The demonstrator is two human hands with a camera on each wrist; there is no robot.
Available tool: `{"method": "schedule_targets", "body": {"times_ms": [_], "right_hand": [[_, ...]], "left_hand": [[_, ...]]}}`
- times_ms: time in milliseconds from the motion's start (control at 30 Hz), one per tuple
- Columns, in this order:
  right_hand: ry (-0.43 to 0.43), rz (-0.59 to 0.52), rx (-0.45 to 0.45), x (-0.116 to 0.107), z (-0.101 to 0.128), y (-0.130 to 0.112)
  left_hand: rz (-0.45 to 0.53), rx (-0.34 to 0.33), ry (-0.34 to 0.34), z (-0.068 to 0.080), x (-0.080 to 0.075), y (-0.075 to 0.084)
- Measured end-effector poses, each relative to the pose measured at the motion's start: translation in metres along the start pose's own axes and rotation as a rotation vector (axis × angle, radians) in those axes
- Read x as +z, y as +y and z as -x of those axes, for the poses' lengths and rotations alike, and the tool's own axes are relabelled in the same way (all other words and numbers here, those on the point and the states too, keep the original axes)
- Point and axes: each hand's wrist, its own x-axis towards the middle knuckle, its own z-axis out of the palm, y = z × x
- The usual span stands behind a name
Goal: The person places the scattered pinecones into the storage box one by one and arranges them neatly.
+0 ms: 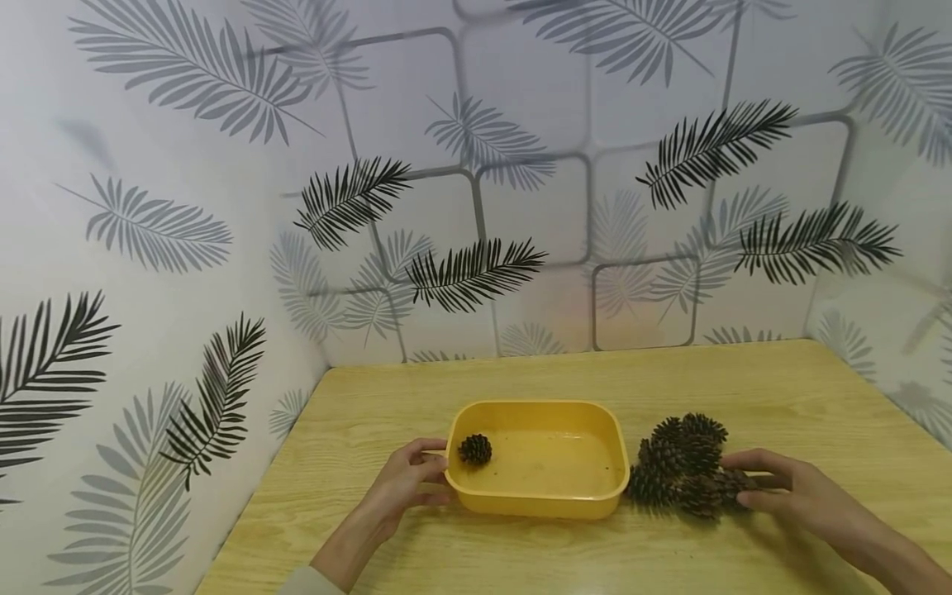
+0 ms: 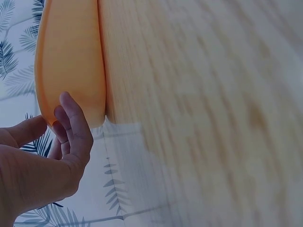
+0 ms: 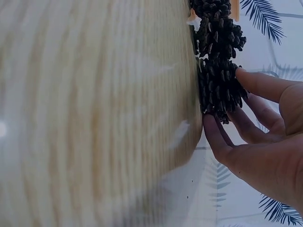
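Note:
A yellow plastic tub [image 1: 537, 504] stands on the wooden table [image 1: 744, 380], with one pine cone [image 1: 474, 449] lying at its left end. My left hand [image 1: 426, 467] holds the tub's left rim, thumb on top and fingers against the side. The left wrist view shows that hand [image 2: 49, 118] at a corner of the tub [image 2: 71, 61]. Right of the tub lies a heap of several pine cones [image 1: 680, 463]. My right hand [image 1: 747, 483] pinches the nearest cone [image 1: 732, 485] of the heap. In the right wrist view, thumb and fingers [image 3: 255, 82] close round that cone [image 3: 218, 92].
Walls papered with a leaf pattern [image 1: 476, 273] close in the table at the back, left and right. Bare tabletop lies behind the tub and in front of both hands.

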Motion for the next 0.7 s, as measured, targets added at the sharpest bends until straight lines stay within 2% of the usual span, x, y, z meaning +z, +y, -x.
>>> {"method": "schedule_targets", "body": {"times_ms": [267, 533, 700], "right_hand": [[0.027, 0.017, -0.001, 0.000, 0.000, 0.002], [0.055, -0.017, 0.063, -0.007, 0.002, -0.002], [0.076, -0.035, 0.072, -0.010, 0.004, -0.005]], "left_hand": [[0.002, 0.003, -0.004, 0.000, 0.000, -0.001], [0.002, 0.001, -0.003, -0.001, 0.000, -0.001], [-0.001, 0.004, -0.004, -0.002, -0.001, -0.002]]}}
